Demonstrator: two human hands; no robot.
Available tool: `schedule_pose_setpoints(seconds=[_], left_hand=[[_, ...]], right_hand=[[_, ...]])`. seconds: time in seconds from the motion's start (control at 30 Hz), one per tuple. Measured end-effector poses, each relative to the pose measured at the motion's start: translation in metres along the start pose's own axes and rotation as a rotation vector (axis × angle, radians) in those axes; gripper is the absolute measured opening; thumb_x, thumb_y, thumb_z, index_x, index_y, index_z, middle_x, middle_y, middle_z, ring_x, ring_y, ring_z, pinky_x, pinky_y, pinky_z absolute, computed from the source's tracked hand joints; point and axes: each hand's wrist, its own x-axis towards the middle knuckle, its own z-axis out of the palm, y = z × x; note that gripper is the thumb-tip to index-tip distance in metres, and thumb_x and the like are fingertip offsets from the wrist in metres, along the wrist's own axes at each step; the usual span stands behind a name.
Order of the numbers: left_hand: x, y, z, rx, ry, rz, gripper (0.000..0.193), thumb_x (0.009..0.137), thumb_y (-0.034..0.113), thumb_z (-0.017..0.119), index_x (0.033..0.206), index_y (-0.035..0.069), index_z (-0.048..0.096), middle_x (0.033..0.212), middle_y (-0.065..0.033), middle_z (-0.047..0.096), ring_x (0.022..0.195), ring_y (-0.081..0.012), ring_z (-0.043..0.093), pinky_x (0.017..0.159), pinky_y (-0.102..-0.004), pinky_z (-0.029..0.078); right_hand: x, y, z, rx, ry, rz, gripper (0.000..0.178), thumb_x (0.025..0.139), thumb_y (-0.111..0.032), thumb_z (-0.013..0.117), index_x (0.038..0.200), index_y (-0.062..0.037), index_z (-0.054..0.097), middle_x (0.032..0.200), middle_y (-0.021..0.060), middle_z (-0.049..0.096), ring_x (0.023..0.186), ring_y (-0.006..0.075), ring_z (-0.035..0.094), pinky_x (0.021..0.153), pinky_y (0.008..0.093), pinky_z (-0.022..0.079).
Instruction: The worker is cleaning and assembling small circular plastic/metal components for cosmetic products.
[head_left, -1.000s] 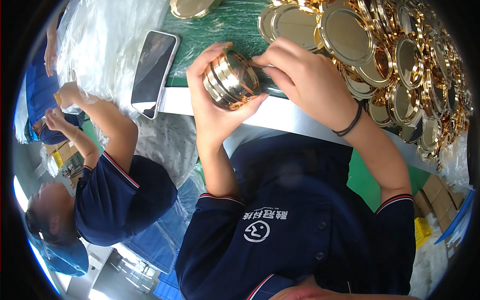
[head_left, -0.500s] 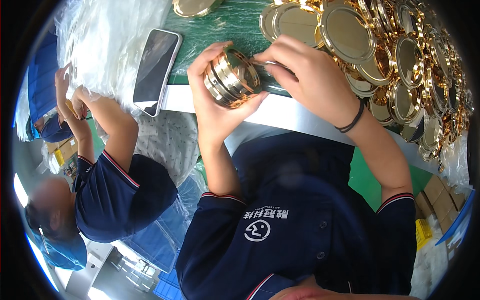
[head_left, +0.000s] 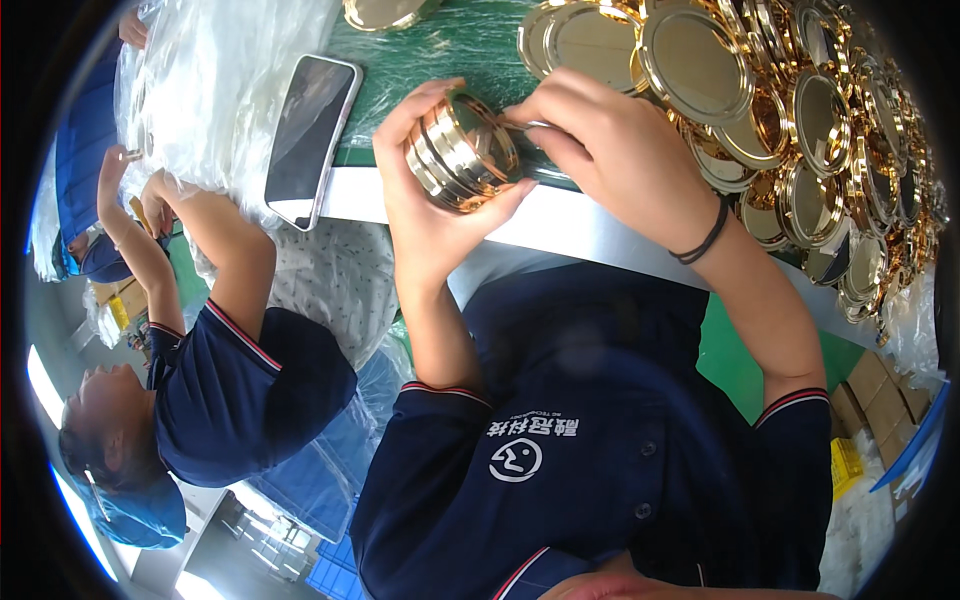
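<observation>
My left hand (head_left: 428, 225) is wrapped round a short stack of shiny gold round metal lids (head_left: 455, 165), thumb at the lower rim and fingers over the top. The stack is tilted, its flat face turned toward my right hand. In my right hand (head_left: 605, 140), thumb and forefinger pinch a thin, dark, slim tool (head_left: 522, 125). Its tip is at the rim of the end lid; most of it is hidden by my fingers, so its exact kind does not show. Both hands are above the front edge of the green worktable (head_left: 400, 60).
A large heap of gold lids (head_left: 695, 65) covers the table's right side. A smartphone (head_left: 312, 140) lies left of my hands, beside crumpled clear plastic sheeting (head_left: 210, 90). Another gold lid (head_left: 385, 12) is at the far edge. A co-worker (head_left: 240, 390) sits at my left.
My hands and the lid stack have barely moved, with the tool still at the rim. At my left, the co-worker's head and far arm have shifted.
</observation>
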Motion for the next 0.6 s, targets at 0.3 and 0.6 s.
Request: schedule_pose_setpoints(seconds=[0.3, 0.6], left_hand=[[-0.0014, 0.0003, 0.0006, 0.03, 0.001, 0.03, 0.089, 0.058, 0.011, 0.091, 0.128, 0.003, 0.037, 0.13, -0.0216, 0.047, 0.116, -0.0276, 0.054, 0.099, -0.0387, 0.045], [-0.0018, 0.0002, 0.0014, 0.028, 0.003, 0.023, 0.089, 0.058, 0.011, 0.091, 0.128, 0.003, 0.037, 0.13, -0.0216, 0.048, 0.116, -0.0278, 0.053, 0.1, -0.039, 0.045]], right_hand=[[-0.0026, 0.0021, -0.0027, 0.028, 0.016, 0.001, 0.011, 0.087, -0.012, 0.061, 0.097, -0.0076, 0.063, 0.091, 0.0099, 0.061, 0.078, 0.0338, 0.064, 0.067, 0.0436, 0.052], [-0.0037, -0.001, -0.0018, -0.014, 0.009, 0.02, 0.01, 0.087, -0.012, 0.062, 0.096, -0.0081, 0.064, 0.09, 0.0091, 0.06, 0.078, 0.0326, 0.064, 0.067, 0.0424, 0.052]])
